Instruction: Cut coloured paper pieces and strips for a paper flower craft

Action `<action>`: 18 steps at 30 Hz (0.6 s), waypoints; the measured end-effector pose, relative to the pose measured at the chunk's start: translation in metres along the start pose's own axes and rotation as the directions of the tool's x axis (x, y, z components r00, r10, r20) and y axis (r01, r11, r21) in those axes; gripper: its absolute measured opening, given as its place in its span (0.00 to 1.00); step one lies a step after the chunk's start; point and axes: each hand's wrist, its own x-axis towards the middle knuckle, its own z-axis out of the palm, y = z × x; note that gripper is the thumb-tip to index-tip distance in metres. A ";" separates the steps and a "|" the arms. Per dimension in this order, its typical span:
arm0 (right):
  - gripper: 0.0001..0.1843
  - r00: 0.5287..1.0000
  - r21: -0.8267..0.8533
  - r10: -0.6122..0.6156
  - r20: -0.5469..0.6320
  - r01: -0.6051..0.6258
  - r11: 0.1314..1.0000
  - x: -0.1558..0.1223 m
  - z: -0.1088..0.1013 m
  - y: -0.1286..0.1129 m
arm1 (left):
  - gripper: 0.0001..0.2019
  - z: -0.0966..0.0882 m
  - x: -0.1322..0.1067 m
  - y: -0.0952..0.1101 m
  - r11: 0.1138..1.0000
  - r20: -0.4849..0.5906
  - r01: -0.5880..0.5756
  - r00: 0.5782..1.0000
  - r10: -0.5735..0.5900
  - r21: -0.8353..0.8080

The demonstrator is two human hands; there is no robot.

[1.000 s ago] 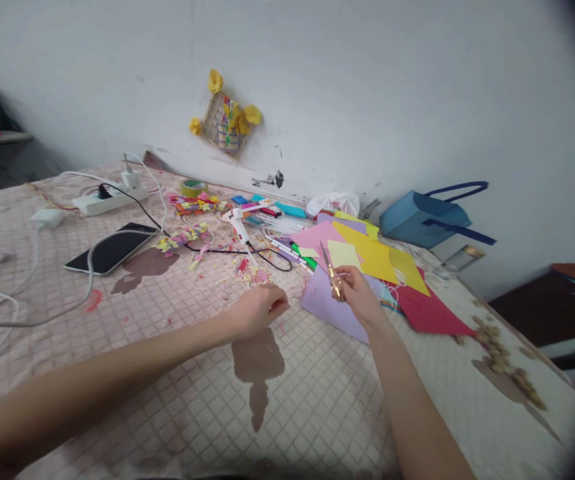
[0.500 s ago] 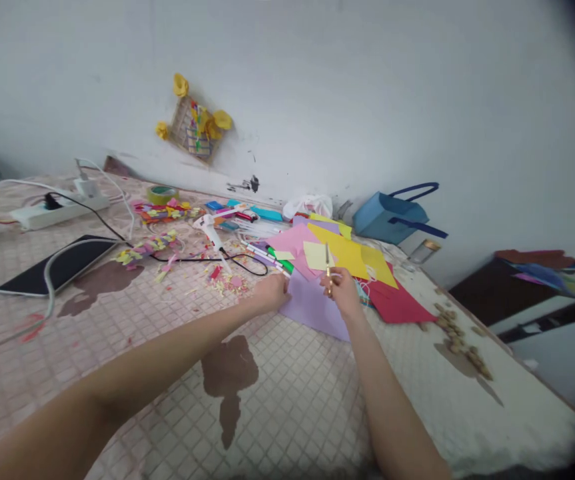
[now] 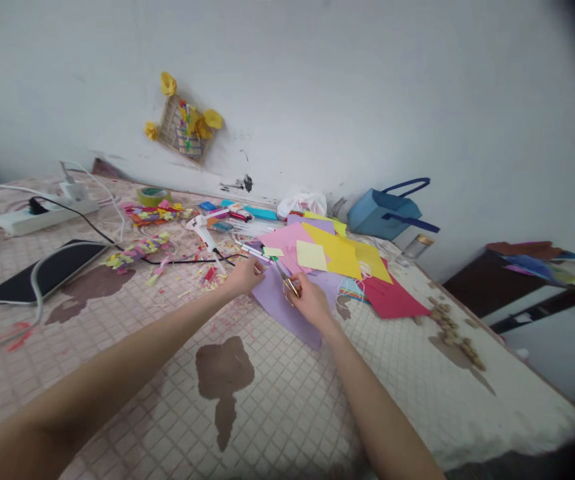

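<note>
Head view: right hand (image 3: 312, 303) holds scissors (image 3: 287, 281) at lilac paper edge (image 3: 280, 313).

Craft paper (image 3: 312, 253) lies on the cloth (image 3: 407, 373), with a glue gun (image 3: 200, 230) to its left and a tote bag (image 3: 380, 215) behind it.

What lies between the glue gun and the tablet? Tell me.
The head view shows a clump of paper scraps and a black cable there, between the glue gun and tablet.
</note>
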 end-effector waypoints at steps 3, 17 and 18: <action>0.12 1.000 -0.031 0.013 -0.022 -0.014 0.999 0.002 -0.007 0.008 | 0.09 -0.007 -0.007 -0.006 1.000 0.041 0.009 0.999 -0.009 -0.015; 0.12 0.994 -0.149 -0.105 -0.017 0.102 0.984 0.017 -0.019 0.035 | 0.10 -0.040 -0.079 -0.010 0.963 -0.033 -0.265 0.963 0.267 0.038; 0.14 0.994 -0.173 -0.105 -0.026 0.099 0.980 0.021 -0.020 0.040 | 0.11 -0.042 -0.083 -0.010 0.960 -0.032 -0.278 0.960 0.279 0.043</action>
